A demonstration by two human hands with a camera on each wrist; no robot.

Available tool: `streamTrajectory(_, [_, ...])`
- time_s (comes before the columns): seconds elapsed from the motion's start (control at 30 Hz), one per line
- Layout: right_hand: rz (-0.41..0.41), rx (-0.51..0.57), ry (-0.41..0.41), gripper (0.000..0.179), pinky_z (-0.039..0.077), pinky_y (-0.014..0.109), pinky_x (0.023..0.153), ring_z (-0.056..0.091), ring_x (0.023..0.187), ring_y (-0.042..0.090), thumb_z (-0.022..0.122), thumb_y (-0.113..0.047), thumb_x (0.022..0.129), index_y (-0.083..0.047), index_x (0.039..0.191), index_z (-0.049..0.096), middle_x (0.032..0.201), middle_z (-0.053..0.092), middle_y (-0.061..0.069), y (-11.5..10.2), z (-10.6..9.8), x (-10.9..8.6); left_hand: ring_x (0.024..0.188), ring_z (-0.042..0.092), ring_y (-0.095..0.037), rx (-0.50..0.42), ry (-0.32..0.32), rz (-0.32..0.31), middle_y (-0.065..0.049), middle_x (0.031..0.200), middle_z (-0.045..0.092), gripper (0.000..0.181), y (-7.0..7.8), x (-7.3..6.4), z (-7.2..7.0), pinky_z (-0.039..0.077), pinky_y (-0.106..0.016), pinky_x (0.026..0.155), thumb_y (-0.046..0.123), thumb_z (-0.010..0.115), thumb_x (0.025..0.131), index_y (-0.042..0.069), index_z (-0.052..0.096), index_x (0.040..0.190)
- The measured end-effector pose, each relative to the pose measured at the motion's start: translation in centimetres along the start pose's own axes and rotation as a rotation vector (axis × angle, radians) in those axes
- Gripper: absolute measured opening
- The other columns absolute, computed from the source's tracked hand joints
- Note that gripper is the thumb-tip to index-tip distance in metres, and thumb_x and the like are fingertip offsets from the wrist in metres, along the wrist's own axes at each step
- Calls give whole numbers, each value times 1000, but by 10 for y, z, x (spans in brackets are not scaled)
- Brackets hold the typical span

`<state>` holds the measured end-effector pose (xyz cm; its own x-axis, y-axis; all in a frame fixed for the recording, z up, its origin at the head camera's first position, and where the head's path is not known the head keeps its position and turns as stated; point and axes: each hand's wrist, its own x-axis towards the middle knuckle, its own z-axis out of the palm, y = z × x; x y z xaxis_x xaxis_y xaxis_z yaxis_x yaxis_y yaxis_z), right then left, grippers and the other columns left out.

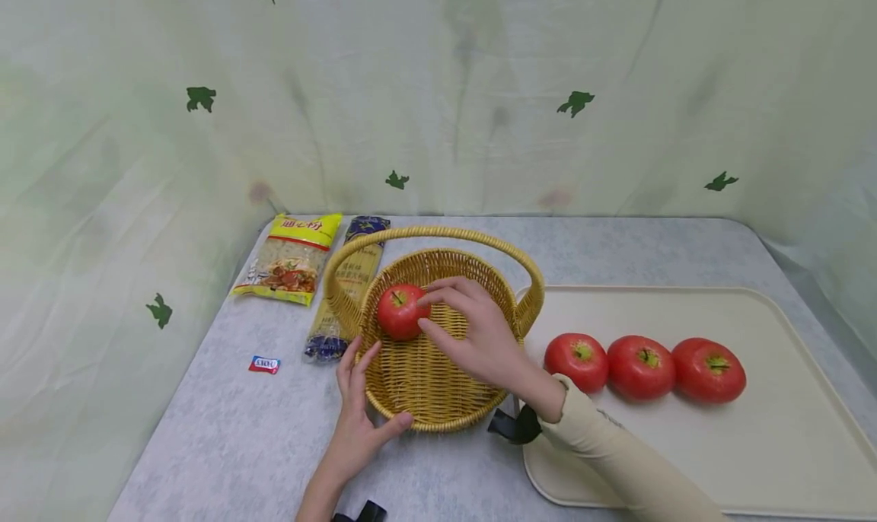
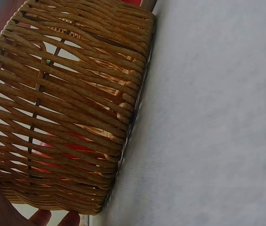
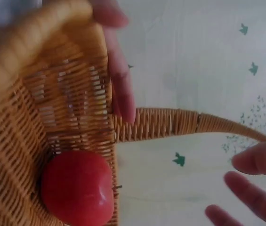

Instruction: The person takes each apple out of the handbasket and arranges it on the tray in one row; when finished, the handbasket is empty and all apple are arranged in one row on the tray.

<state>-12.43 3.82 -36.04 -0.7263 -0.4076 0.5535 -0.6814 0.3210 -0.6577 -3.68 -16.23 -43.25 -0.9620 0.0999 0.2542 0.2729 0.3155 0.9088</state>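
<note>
A round wicker basket [image 1: 438, 412] with a tall arched handle [image 1: 438, 233] stands on the table. One red apple [image 1: 400, 311] lies inside it, near the left wall. My left hand [image 1: 363, 423] rests on the basket's front left rim, its fingers spread along the side and its thumb extended over the front edge. Over the basket, my right hand [image 1: 473, 328] hovers with fingers parted and nothing between them. Its fingertips [image 3: 245, 165] stand above the apple [image 3: 78, 188] and apart from it in the right wrist view.
Three red apples [image 1: 641, 367] sit in a row on a beige tray [image 1: 685, 461] to the right. Behind the basket's left side lie a yellow food bag [image 1: 291, 259] and a long pasta pack [image 1: 325, 324]. A small red and blue packet [image 1: 264, 364] lies at left.
</note>
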Motion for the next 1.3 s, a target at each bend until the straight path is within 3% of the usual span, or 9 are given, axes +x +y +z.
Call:
streamTrajectory(0.3, [179, -163, -278, 40, 39, 51, 95, 44, 123, 29, 65, -32, 90, -18, 127, 62, 138, 47, 13, 17, 22, 35, 137, -4, -36, 4, 4, 0, -14, 153, -4, 94, 0, 1, 1, 9, -76, 93, 7, 77, 73, 16, 24, 150])
streamTrajectory(0.47, [249, -230, -392, 46, 43, 52, 92, 46, 122, 35, 65, -34, 90, -21, 133, 58, 143, 41, 17, 27, 35, 44, 136, -5, -37, -5, 4, 14, -16, 153, -4, 93, 0, 1, 1, 9, -76, 93, 12, 78, 74, 14, 25, 150])
streamTrajectory(0.77, [284, -272, -449, 49, 50, 42, 78, 57, 105, 28, 66, -36, 88, -21, 133, 56, 134, 49, 14, 36, 45, 48, 136, -3, -37, -3, 2, 5, -16, 153, -4, 93, 2, 1, 1, 10, -75, 94, 6, 77, 73, 13, 25, 150])
streamTrajectory(1.03, [312, -277, -522, 58, 50, 40, 79, 58, 102, 29, 72, -38, 84, -24, 135, 48, 130, 50, 16, 44, 54, 51, 137, -3, -37, 1, 1, -22, -14, 153, -4, 94, 4, 0, -1, 12, -75, 94, 3, 76, 73, 15, 24, 150])
streamTrajectory(1.3, [323, -260, -536, 63, 50, 41, 78, 57, 101, 30, 76, -36, 81, -23, 134, 46, 126, 48, 18, 45, 54, 49, 137, -3, -37, 4, -6, -15, -13, 153, -4, 92, 2, 0, -1, 11, -75, 94, 4, 76, 73, 13, 24, 150])
